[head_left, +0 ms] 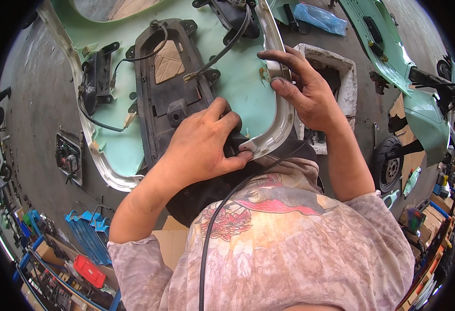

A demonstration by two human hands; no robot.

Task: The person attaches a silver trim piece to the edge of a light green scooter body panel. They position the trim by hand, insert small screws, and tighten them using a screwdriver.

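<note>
The smooth mint-green panel (245, 96), plasticky, with a pale ribbed rim (275, 136) and a matte-black elongated insert (173, 96), lay before the person's torso (289, 233). Its rounded end pointed at the person; its long axis ran away. The right hand (310, 93), fingers parted, touched the rim; the left hand (201, 137) curled near 1 corner, its grip unclear.

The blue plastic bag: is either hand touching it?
No, the left hand and right hand are both at the pale green panel, apart from the blue plastic bag.
</note>
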